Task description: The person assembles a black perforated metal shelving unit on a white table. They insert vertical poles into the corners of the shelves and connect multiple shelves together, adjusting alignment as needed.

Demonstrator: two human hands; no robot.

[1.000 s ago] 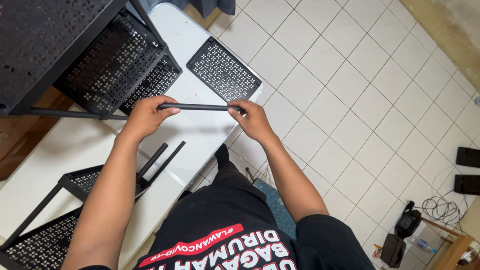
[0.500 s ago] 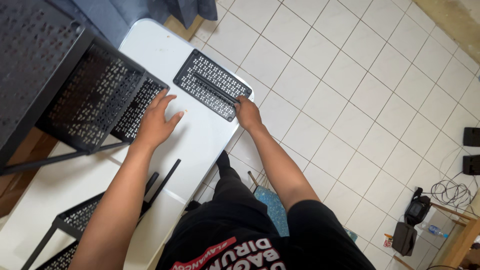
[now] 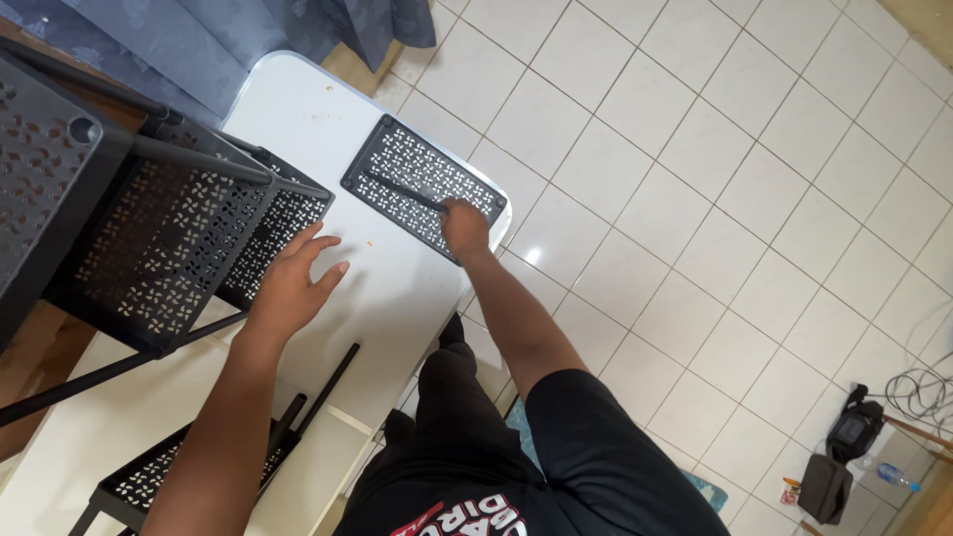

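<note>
Right hand (image 3: 464, 226) holds black rod (image 3: 402, 194) on perforated panel (image 3: 397, 159)

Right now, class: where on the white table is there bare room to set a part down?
Bare table lies between the left hand, the panel under the right hand, and the loose rod. The far corner is bare too. The rack crowds the left side.

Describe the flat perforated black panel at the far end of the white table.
The perforated black panel is a rectangular sheet, seemingly metal, with rounded corners and a repeating cut-out pattern. It lies flat on the white table near its rounded far edge, set diagonally. A thin black rod rests across it, and the right hand touches the rod's near end.
</note>
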